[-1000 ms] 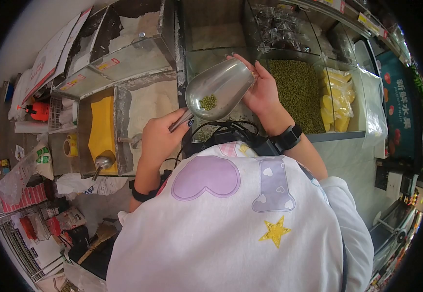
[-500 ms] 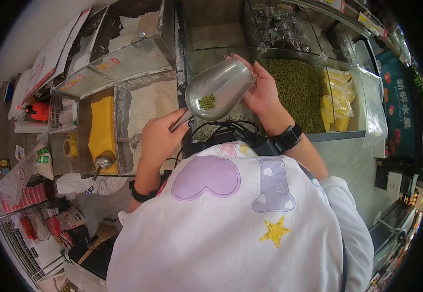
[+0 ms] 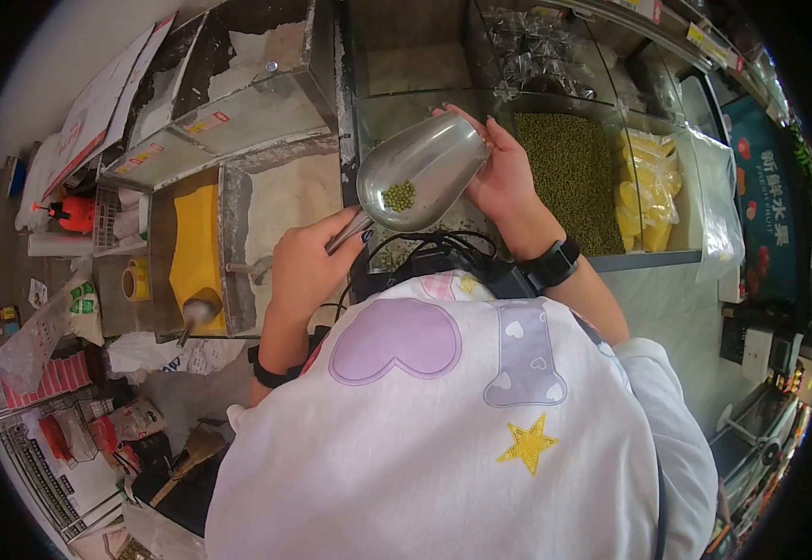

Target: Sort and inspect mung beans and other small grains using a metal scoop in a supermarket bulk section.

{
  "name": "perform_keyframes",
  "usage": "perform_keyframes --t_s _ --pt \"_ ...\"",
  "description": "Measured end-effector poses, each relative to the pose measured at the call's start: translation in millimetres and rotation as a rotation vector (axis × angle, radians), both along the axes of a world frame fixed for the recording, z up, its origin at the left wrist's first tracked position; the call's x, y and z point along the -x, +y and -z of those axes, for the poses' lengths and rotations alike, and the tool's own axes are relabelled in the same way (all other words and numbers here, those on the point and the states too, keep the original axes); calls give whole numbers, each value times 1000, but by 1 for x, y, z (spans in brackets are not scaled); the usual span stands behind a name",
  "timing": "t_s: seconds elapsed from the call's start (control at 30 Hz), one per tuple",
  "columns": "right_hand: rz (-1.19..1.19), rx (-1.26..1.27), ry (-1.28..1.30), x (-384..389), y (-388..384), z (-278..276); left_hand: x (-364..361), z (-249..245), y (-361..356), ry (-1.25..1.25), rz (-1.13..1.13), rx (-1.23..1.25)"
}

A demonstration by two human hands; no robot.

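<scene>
A shiny metal scoop (image 3: 443,173) is held over the bins, with a small heap of green mung beans (image 3: 399,196) lying inside it. My left hand (image 3: 308,254) is closed around the scoop's handle. At the scoop's wide front end, my right hand (image 3: 507,175) cups it from the side and below; part of its fingers is hidden behind the metal. Beneath the scoop is a glass-walled compartment with scattered green beans on its floor. Just to the right, a bin holds a thick bed of green mung beans (image 3: 569,177).
Bagged yellow goods (image 3: 647,191) fill the compartment at the right. To the left are bins of pale flour (image 3: 294,201) and yellow flour (image 3: 196,247), where another metal scoop (image 3: 199,312) rests. Dark cables (image 3: 452,245) hang close to my chest.
</scene>
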State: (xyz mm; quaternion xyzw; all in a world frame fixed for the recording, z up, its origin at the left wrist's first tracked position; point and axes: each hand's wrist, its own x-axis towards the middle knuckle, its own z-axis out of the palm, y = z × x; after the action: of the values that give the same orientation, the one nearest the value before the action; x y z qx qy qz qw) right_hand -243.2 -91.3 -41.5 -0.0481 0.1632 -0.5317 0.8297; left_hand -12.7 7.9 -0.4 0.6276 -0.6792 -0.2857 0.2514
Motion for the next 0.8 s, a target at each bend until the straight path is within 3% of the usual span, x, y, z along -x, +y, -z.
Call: perform_keyframes --t_s 0.8 --pt "-13 -21 33 -1 0 -3 2 -3 0 -42 -8 7"
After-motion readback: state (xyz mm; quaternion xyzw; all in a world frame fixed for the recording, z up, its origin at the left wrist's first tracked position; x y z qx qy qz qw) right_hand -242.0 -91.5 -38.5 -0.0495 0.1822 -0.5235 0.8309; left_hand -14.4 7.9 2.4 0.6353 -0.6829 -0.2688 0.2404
